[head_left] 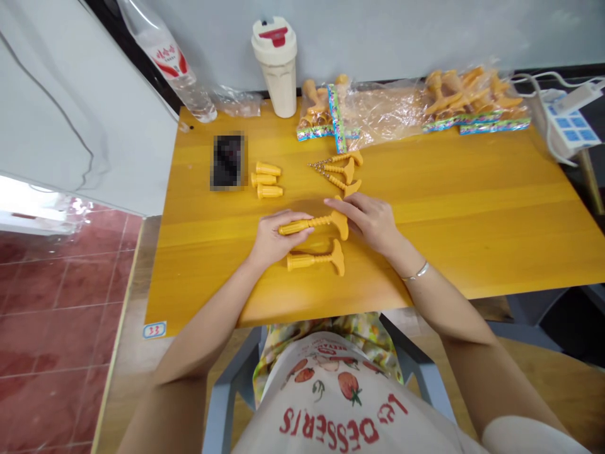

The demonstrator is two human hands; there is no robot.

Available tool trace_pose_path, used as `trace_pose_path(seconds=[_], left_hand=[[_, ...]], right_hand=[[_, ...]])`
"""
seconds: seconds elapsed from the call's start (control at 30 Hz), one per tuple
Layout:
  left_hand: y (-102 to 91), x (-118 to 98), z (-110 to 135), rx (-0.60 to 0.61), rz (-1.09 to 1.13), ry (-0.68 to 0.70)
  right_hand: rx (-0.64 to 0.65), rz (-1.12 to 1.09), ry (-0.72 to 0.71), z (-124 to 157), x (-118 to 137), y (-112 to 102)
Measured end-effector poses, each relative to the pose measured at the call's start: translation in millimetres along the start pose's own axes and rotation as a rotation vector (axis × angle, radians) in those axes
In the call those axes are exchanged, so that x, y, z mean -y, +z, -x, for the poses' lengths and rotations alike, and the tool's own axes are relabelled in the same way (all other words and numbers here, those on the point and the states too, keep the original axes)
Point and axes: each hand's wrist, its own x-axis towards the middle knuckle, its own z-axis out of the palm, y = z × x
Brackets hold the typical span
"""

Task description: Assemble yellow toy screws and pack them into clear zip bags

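Observation:
My left hand (271, 238) is closed round the ribbed cap end of an orange plastic screw toy (314, 223) lying across the wooden table (472, 214). My right hand (371, 219) grips the same toy at its T-shaped handle end. A second assembled orange toy (316, 258) lies just below it, near the front edge. Three loose orange caps (267, 180) sit to the upper left. Three orange T-handled screws (341, 171) without caps lie above my right hand.
A cream tumbler with a red lid (278, 66) stands at the back. Clear bags of orange parts (411, 104) line the rear edge. A phone (227, 161) lies at the left, a plastic bottle (174, 63) leans at the back left, a power strip (570, 120) at right.

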Motion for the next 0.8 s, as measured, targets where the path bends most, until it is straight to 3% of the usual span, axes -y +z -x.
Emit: trace_pose_path(seconds=[0.5,0.6,0.8], left_hand=[[-3.6,-8.5,5.5,-0.007,-0.017,0.106],[-3.6,-8.4,5.1,-0.022,-0.057,0.132],[-2.3,-4.4,7.3,-0.066,-0.159,0.263]], right_hand=[[0.038,-0.236,0.048,0.4,2.8,11.5],[0.088,-0.345,0.155,-1.6,9.7,9.1],[0.294,-0.835,0.552,-8.9,30.9,-5.0]])
